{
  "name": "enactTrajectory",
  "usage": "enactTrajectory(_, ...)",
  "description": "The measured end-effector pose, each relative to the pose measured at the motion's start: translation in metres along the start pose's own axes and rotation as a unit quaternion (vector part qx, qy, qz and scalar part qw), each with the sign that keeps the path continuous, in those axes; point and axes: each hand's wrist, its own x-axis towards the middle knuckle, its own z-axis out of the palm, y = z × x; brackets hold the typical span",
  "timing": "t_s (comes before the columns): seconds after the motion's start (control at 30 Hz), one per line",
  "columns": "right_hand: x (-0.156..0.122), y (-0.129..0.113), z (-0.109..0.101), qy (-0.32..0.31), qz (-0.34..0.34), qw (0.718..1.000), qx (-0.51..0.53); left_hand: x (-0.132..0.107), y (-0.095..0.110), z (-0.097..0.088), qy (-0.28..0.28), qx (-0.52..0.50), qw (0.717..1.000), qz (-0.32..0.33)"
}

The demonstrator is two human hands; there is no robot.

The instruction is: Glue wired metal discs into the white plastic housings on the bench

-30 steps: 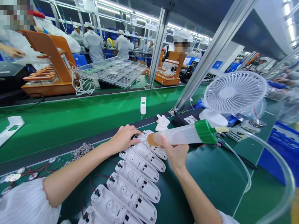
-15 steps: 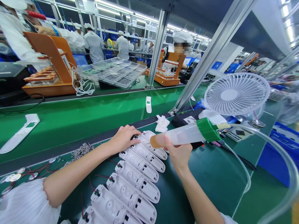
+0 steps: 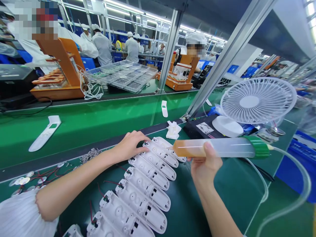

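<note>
My right hand (image 3: pixel 205 166) grips a clear glue syringe (image 3: pixel 217 148) with amber fluid and a green cap. The syringe lies nearly level, its tip pointing left over the far end of a row of white plastic housings (image 3: pixel 148 182). A clear hose (image 3: pixel 293 184) runs from the cap. My left hand (image 3: pixel 130 144) rests with curled fingers on the far housings, pressing on one of them. Red and black wires stick out from the housings' left ends.
A green conveyor belt (image 3: pixel 98 121) carries white parts (image 3: pixel 45 133) past the bench. A white desk fan (image 3: pixel 258 100) stands at the right, a crumpled tissue (image 3: pixel 173 130) behind the housings. Small discs with wires (image 3: pixel 24 181) lie at the left. Other workers sit beyond the belt.
My right hand has drawn the syringe to the right and levelled it, its tip now off the housings. The white parts on the belt have travelled right. My left hand has stayed put.
</note>
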Motion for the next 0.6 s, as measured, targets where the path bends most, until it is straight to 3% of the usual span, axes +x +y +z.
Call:
enactTrajectory(0.33,-0.027,0.009,-0.004,-0.115,-0.034,0.981,-0.155,-0.013,0.004,0.007,0.001,0.036,0.999,0.031)
enactTrajectory(0.6,-0.029,0.014,-0.003,-0.137,-0.058,0.963,-0.224,-0.013,0.004,0.008,0.007,0.042,0.999,0.034)
